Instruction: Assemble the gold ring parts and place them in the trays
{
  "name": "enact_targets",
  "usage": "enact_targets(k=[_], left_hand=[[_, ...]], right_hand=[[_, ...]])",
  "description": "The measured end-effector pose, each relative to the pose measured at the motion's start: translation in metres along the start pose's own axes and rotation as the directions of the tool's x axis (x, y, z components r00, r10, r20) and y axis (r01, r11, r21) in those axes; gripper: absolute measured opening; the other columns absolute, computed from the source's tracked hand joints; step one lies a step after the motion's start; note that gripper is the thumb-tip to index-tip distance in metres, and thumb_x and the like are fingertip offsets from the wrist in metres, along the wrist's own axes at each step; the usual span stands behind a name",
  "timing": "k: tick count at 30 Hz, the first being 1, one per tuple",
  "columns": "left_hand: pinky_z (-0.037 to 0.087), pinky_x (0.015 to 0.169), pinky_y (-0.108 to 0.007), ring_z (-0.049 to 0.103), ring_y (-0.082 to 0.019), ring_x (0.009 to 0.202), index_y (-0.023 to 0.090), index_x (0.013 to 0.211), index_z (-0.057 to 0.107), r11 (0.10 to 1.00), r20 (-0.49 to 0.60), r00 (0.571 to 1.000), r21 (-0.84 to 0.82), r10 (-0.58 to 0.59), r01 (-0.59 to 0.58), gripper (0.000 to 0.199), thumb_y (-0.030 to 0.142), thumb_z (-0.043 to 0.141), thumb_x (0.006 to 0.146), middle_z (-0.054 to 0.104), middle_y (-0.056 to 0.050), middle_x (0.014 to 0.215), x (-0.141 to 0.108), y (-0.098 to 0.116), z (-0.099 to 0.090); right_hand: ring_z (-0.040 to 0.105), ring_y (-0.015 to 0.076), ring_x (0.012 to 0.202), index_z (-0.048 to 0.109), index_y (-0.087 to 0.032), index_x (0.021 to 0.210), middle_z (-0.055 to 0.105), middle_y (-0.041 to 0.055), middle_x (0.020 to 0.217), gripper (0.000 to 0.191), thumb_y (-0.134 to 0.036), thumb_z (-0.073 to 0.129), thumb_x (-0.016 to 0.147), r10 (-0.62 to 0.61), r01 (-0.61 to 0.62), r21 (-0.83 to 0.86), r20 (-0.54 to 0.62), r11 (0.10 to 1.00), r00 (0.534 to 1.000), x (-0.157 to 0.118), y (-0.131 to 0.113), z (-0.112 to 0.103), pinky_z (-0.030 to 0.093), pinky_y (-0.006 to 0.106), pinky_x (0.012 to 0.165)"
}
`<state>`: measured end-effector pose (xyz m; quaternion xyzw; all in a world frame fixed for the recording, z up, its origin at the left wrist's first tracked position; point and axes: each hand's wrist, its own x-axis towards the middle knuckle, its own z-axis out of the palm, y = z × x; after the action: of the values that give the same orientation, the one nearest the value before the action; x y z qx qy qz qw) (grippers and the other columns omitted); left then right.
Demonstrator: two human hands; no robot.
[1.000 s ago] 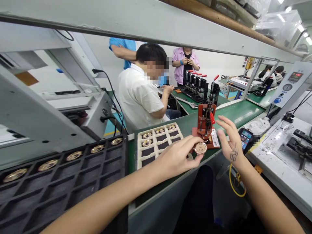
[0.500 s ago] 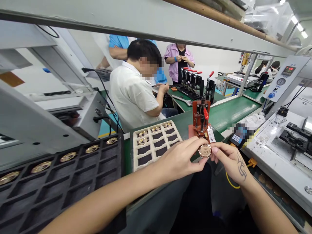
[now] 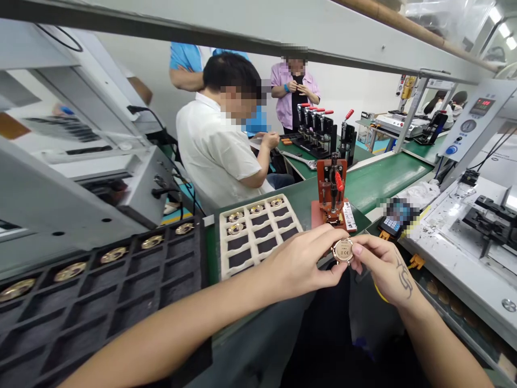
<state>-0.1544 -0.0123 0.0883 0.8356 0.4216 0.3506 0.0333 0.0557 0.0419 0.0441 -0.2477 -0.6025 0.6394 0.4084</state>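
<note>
Between both hands is a gold watch case [image 3: 343, 251], its engraved back turned toward me. My left hand [image 3: 309, 258] pinches its left edge between thumb and fingers. On the opposite edge, my right hand [image 3: 377, 261] is closed with the thumb against the rim; some of its fingers are hidden behind the case. Just beyond the hands stands a small red press [image 3: 332, 188] with a red lever. Left of it, a cream tray [image 3: 221, 242] holds several gold watch cases [image 3: 236, 228] in its compartments.
A dark tray [image 3: 161, 269] with several gold watch cases along its far row lies at the left. At right are a handheld keypad device [image 3: 393, 220] and a white machine [image 3: 448, 231]. A co-worker in white [image 3: 218, 145] sits across the green bench [image 3: 383, 180].
The view has shifted slightly. Both hands keep their hold on the watch case, which sits a little further right in the picture with its back still facing me.
</note>
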Motion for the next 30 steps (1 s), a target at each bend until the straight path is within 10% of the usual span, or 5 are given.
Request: enact_targets(k=[15, 19, 24, 28, 30], left_hand=[[0.061, 0.083, -0.032, 0.073, -0.020, 0.095, 0.023, 0.130, 0.064, 0.961, 0.078, 0.990, -0.244, -0.116, 0.132, 0.037, 0.021, 0.072, 0.094, 0.075, -0.006, 0.110, 0.000, 0.001, -0.003], [0.065, 0.083, -0.035, 0.076, -0.020, 0.092, 0.024, 0.139, 0.057, 0.683, 0.185, 0.916, -0.616, -0.357, 0.391, 0.057, 0.030, 0.085, 0.089, 0.076, -0.006, 0.109, -0.007, 0.003, 0.001], [0.064, 0.072, -0.034, 0.075, -0.018, 0.074, 0.017, 0.100, 0.066, 0.329, 0.301, 0.793, -0.789, -0.529, 0.519, 0.040, 0.052, 0.084, 0.090, 0.074, -0.004, 0.082, -0.027, -0.008, 0.013], [0.063, 0.074, -0.031, 0.075, -0.017, 0.077, 0.015, 0.101, 0.069, 0.536, 0.103, 0.747, -0.633, -0.657, 0.559, 0.032, 0.044, 0.081, 0.091, 0.078, -0.007, 0.090, -0.057, -0.060, -0.007], [0.062, 0.077, -0.029, 0.075, -0.017, 0.081, 0.014, 0.105, 0.071, 0.624, -0.031, 0.654, -0.337, -0.755, 0.705, 0.024, 0.036, 0.073, 0.096, 0.080, -0.008, 0.095, -0.079, -0.089, -0.033]], right_hand=[[0.063, 0.0157, 0.074, 0.082, -0.021, 0.111, 0.075, 0.0044, 0.087, 0.028, -0.046, 0.074, 0.102, 0.013, -0.013, -0.027, -0.004, 1.000, 1.000, -0.008, 0.000, -0.001, 0.052, 0.028, 0.068], [0.065, 0.0173, 0.076, 0.081, -0.021, 0.110, 0.077, 0.0055, 0.091, 0.031, -0.049, 0.072, 0.102, 0.016, -0.018, -0.119, -0.012, 0.993, 1.000, -0.010, -0.002, 0.000, 0.055, 0.029, 0.069], [0.075, 0.0227, 0.089, 0.078, -0.023, 0.119, 0.081, 0.0077, 0.103, 0.028, -0.045, 0.067, 0.105, -0.085, 0.077, -0.425, 0.000, 0.902, 0.996, -0.016, 0.013, 0.002, 0.062, 0.034, 0.082], [0.075, 0.0261, 0.111, 0.075, -0.029, 0.126, 0.079, 0.0077, 0.121, 0.024, -0.025, 0.062, 0.106, -0.285, 0.358, -0.532, 0.217, 0.768, 0.934, -0.017, 0.007, 0.020, 0.060, 0.038, 0.101], [0.074, 0.0235, 0.116, 0.073, -0.032, 0.131, 0.077, 0.0059, 0.126, 0.034, -0.015, 0.058, 0.106, -0.304, 0.514, -0.393, 0.484, 0.762, 0.821, -0.021, -0.015, 0.037, 0.059, 0.035, 0.103]])
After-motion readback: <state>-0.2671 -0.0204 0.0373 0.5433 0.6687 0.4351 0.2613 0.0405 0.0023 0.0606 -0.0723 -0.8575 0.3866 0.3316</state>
